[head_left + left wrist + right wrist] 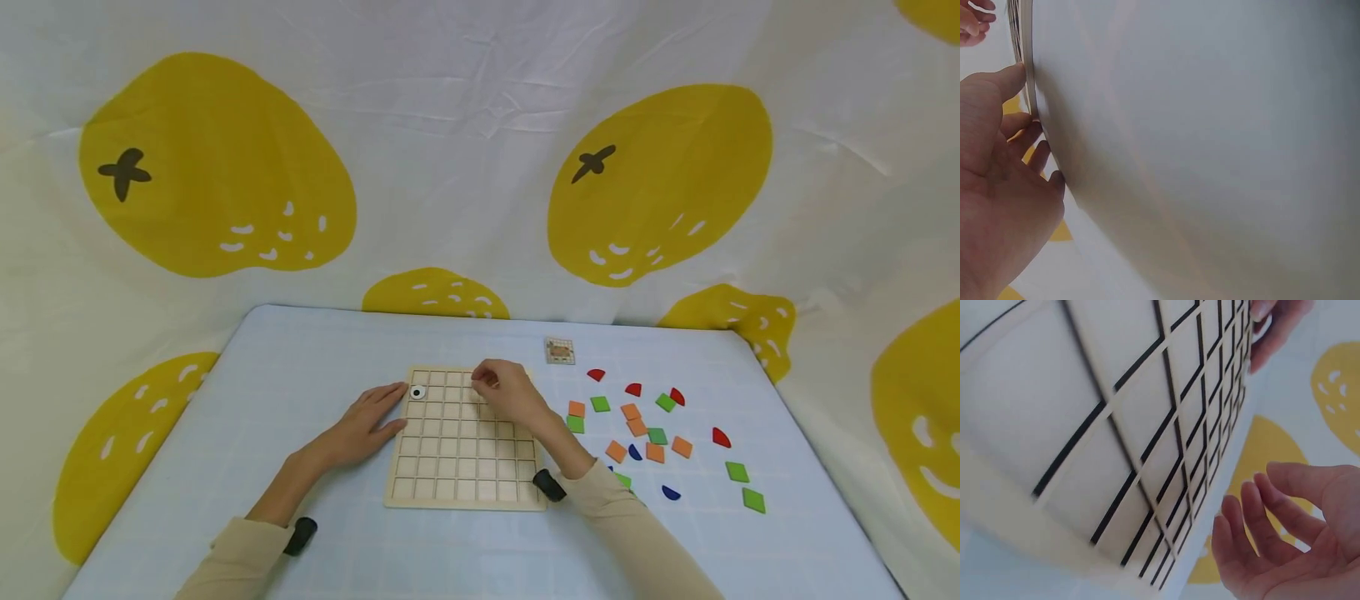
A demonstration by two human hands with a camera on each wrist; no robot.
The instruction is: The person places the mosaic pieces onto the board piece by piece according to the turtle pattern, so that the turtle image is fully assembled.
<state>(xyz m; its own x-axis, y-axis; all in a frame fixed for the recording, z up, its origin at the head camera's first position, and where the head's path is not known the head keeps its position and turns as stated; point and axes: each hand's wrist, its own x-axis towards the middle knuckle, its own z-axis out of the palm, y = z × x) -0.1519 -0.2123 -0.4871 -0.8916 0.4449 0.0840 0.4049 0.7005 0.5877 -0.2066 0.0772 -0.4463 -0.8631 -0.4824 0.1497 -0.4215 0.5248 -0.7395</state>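
Note:
A light wooden grid board [447, 504] lies on the table, with a white eye tile [417, 387] in a cell near its upper left corner. Along the board's left edge rests my left hand [363, 427], fingertips and thumb touching the side. My right hand [512, 393] hovers over the upper right part of the grid, its fingers loosely bent. In the right wrist view, thumb and fingers [1275, 509] stand apart and nothing shows between them.
Right of the board lie scattered orange squares [655, 452], green tiles [737, 472], red quarter-round pieces [722, 437] and blue half-round pieces [671, 492]. A small picture card [559, 351] lies behind them. A fruit-print cloth [450, 167] hangs at the table's back.

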